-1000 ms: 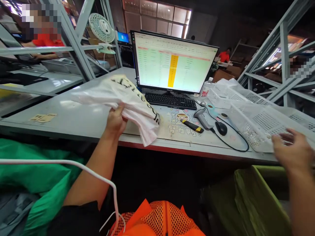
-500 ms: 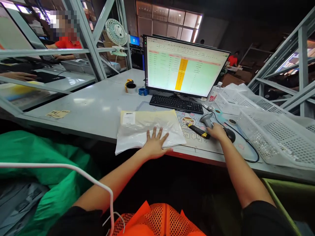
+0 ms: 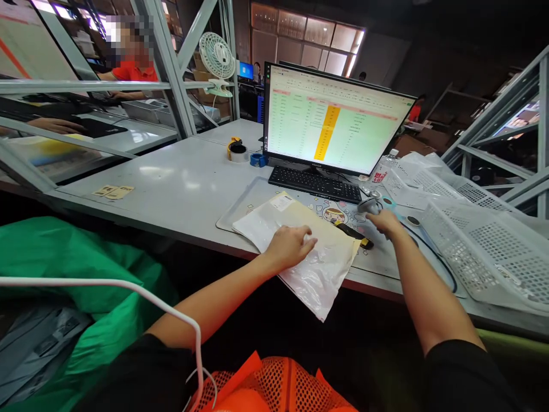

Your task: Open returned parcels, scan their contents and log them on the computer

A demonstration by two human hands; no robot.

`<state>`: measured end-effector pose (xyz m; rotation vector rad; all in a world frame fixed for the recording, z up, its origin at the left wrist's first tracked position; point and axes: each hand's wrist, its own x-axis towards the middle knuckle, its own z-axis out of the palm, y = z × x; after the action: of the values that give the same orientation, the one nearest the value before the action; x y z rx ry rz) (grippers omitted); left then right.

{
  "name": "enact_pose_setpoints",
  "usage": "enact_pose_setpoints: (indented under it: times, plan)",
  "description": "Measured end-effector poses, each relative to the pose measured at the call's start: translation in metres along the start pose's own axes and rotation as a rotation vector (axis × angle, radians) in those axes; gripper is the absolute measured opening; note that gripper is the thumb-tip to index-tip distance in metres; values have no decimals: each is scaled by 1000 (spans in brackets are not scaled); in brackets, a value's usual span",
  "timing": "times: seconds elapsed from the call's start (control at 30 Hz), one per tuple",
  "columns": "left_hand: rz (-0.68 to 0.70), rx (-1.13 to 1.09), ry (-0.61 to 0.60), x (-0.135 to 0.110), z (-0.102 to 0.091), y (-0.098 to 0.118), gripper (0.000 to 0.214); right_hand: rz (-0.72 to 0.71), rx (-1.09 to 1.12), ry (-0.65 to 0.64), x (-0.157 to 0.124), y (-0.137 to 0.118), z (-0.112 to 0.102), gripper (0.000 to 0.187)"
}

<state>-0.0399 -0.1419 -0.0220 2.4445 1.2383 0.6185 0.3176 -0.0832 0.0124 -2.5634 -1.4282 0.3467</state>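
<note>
A flat plastic-wrapped packet (image 3: pixel 323 280), white and pale yellow, lies slantwise at the desk's front, one corner jutting past the edge. At its far side shows a small white label (image 3: pixel 281 202). My left hand (image 3: pixel 288 246) is over the packet with fingers bent and thumb apart, gripping nothing; whether it touches the plastic I cannot tell. My right hand (image 3: pixel 385 223) is closed around the handle of a grey barcode scanner (image 3: pixel 369 205), just right of the packet. A black and yellow utility knife (image 3: pixel 354 233) lies on the desk mat, partly behind the packet's corner.
Behind the mat stand a keyboard (image 3: pixel 315 182) and a monitor (image 3: pixel 334 123). Tape rolls (image 3: pixel 238 151) sit to their left. White plastic baskets (image 3: pixel 493 252) fill the right side. A scanner cable (image 3: pixel 437 258) curves across the desk. Another person sits beyond the metal frame (image 3: pixel 169 74).
The packet has turned clockwise and slid right, now partly covering the knife. My left hand has gone from spread flat to bent fingers. My right hand has raised the scanner slightly away from the mouse.
</note>
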Motion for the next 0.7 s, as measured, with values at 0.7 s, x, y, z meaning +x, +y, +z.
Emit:
enact_pose_setpoints:
  times: [0.7]
  plan:
    - [470,-233,-302,14,25,-40,53,-429,220,-492,-65,-84,-78,44]
